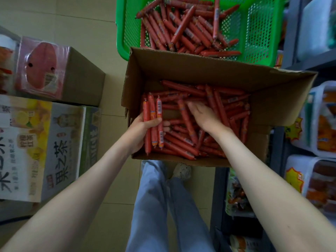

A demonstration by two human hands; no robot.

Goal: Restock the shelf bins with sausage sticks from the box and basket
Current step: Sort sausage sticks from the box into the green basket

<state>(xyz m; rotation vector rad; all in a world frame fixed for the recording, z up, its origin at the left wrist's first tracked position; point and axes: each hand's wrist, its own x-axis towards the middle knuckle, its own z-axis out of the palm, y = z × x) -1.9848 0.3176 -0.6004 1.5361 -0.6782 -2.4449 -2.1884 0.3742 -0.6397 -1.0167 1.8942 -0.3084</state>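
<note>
Bundle of sausage sticks (152,113) is gripped by left hand (141,130) at box (181,70) left wall. Right hand (204,116) is laid on loose sticks (181,142) mid-box, fingers uncurled. Basket (261,24) is butted against far flap; shelf bins (320,120) at right edge.

left hand (141,129) grips sausage sticks (153,115) in box (181,64)

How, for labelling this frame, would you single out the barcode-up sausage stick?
Find the cardboard box beside the green basket. At its left wall the left hand grips a bundle of sticks; it is the rightmost stick, the only one there showing a white barcode.
</note>
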